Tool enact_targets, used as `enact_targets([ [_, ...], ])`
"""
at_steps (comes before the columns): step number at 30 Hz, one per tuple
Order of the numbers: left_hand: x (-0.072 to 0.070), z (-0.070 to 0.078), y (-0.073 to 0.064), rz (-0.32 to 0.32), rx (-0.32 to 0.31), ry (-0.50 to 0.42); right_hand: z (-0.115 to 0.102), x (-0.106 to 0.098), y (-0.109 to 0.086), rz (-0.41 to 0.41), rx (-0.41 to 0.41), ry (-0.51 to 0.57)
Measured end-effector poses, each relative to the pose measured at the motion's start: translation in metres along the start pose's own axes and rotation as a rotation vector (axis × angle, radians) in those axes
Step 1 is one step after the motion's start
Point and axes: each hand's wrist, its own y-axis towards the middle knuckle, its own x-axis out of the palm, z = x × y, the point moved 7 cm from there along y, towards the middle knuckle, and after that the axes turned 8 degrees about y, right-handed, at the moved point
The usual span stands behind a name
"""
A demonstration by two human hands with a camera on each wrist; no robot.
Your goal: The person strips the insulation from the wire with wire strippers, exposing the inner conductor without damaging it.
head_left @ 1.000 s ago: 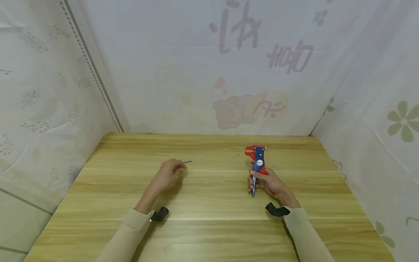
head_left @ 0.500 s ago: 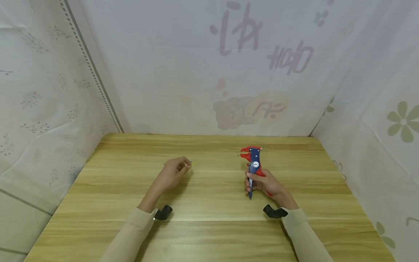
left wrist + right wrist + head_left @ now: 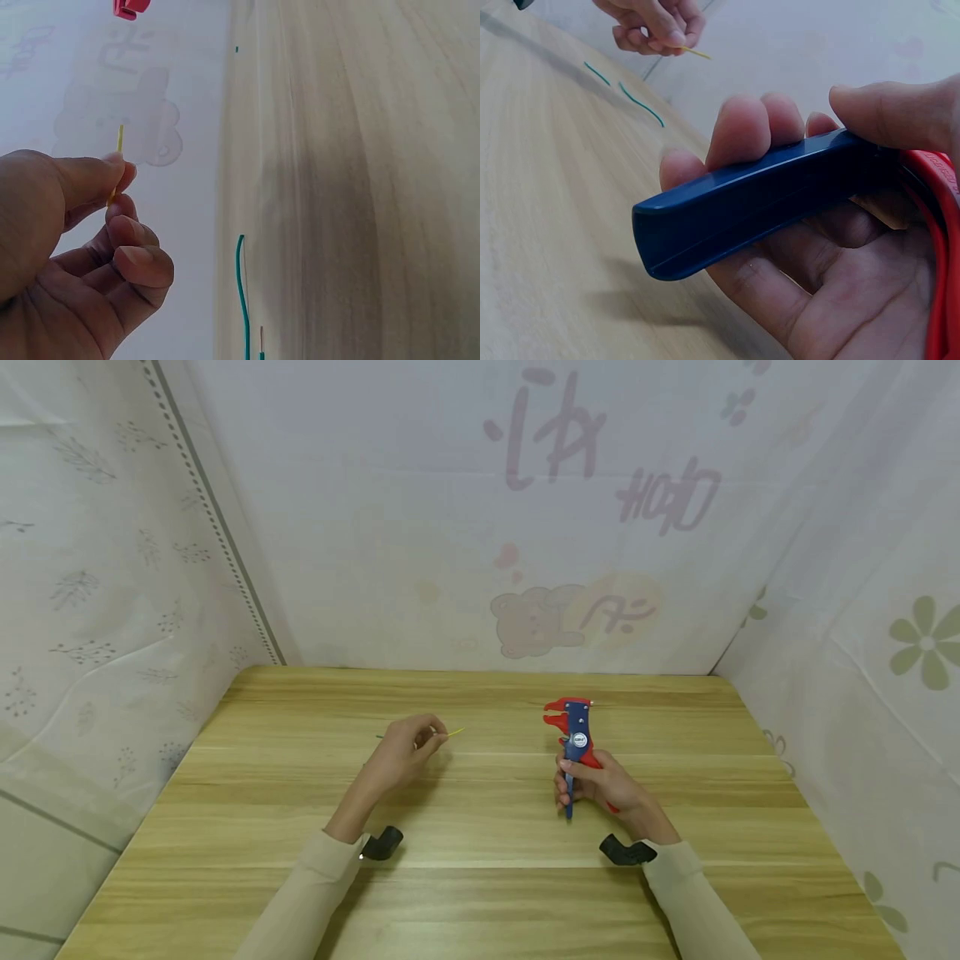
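Note:
My left hand [image 3: 405, 752] pinches a short yellow wire [image 3: 456, 732] between thumb and index finger. In the left wrist view the wire's end stands up past the fingertips, and the other fingers are curled below. To the right, my right hand [image 3: 603, 781] grips a wire stripper [image 3: 577, 722] with a blue body and red jaws, which stand apart with nothing between them. The right wrist view shows the blue handle [image 3: 742, 191] across my fingers, with the thumb lying over it. Two green wires [image 3: 641, 103] lie on the table beyond; one has a bare copper end [image 3: 262, 337].
A tiny green scrap [image 3: 237, 49] lies on the wooden table [image 3: 480, 893]. Printed cloth [image 3: 390, 527] hangs behind the table and along both sides. Black wrist-worn pieces [image 3: 384, 843] sit at both cuffs.
My left hand has shifted right with the yellow wire, which points farther out of the fingers. A green wire now shows left of that hand. The wire stripper has moved slightly left and toward me.

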Motion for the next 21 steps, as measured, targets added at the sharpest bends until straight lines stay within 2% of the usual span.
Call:
enact_targets([
  [7, -0.002, 0.005, 0.003, 0.026, 0.02, 0.008, 0.001, 0.007, 0.002, -0.021, 0.01, 0.016],
  [15, -0.004, 0.019, 0.009, 0.055, 0.099, 0.0, 0.001, 0.016, 0.004, -0.039, 0.005, 0.018],
  [21, -0.003, 0.024, 0.011, 0.053, 0.108, -0.001, 0.001, 0.022, 0.007, -0.06, -0.002, 0.023],
])
